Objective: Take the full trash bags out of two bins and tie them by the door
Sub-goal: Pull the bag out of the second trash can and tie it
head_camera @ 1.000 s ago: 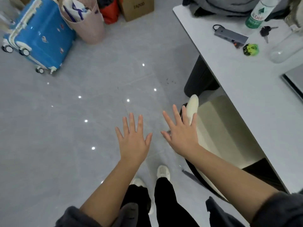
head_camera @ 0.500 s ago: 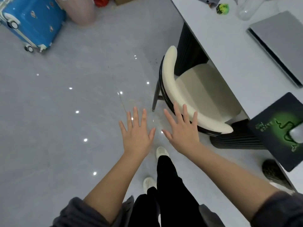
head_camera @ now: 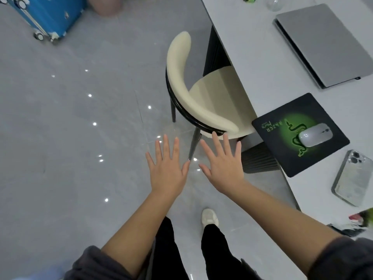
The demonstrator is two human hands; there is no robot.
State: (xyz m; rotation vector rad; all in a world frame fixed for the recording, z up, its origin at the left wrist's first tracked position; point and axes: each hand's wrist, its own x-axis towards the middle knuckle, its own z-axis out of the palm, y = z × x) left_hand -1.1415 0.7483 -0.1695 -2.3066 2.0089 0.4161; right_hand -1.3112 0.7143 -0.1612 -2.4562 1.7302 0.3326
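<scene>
My left hand (head_camera: 167, 168) and my right hand (head_camera: 223, 165) are stretched out side by side over the grey floor, palms down, fingers straight and spread, holding nothing. A pink bin (head_camera: 106, 6) shows only as its lower part at the top edge, beside a blue suitcase (head_camera: 48, 15). No trash bag and no door are in view.
A cream chair (head_camera: 189, 87) with black legs stands tucked at a white desk (head_camera: 252, 63) just ahead of my right hand. On the desk lie a closed laptop (head_camera: 327, 43), a mouse (head_camera: 314, 136) on a black mat, and a phone (head_camera: 351, 178). Open grey floor (head_camera: 70, 138) spreads to the left.
The view has moved back along the desk: the chair, laptop, mouse mat and phone came into sight while the bin and suitcase slid to the top edge. Both hands stayed flat and spread.
</scene>
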